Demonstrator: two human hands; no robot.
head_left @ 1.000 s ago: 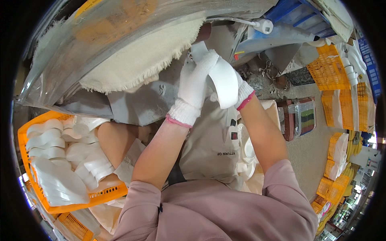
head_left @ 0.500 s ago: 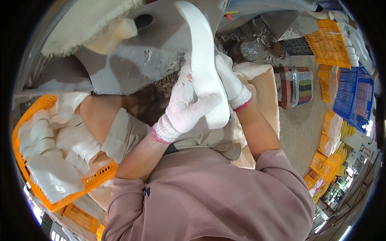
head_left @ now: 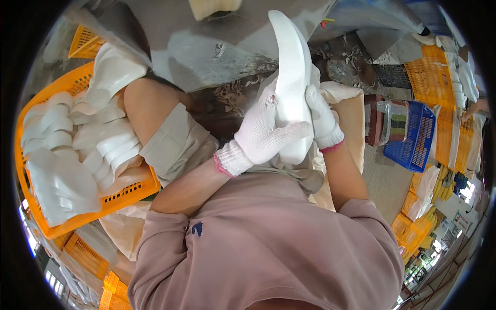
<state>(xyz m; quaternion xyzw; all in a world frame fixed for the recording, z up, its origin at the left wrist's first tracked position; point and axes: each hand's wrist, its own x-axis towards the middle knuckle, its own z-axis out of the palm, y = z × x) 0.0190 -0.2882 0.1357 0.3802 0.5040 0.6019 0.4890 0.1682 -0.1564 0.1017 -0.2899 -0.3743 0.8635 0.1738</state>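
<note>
Both my hands wear white knitted gloves with pink cuffs and hold one long, curved, glossy white piece (head_left: 292, 67) between them. It stands nearly upright above my lap, narrowing to a rounded tip at its far end. My left hand (head_left: 263, 129) is closed around its left side, thumb lying across the lower front. On the right edge, my right hand (head_left: 322, 116) grips it; part of those fingers is hidden behind the piece. What exactly the piece is, I cannot tell.
At my left, an orange basket (head_left: 126, 196) holds several stacked white curved pieces (head_left: 64, 178). Ahead lies a grey metal surface (head_left: 206, 57) with a cream-coloured block (head_left: 214, 6) above it. A blue crate (head_left: 413, 137) and orange crates (head_left: 429, 72) stand at the right.
The view has shifted, and the frayed pale wheel at upper left has gone out of sight. In the picture, my hands and the white piece sit further right, the piece slightly more upright.
</note>
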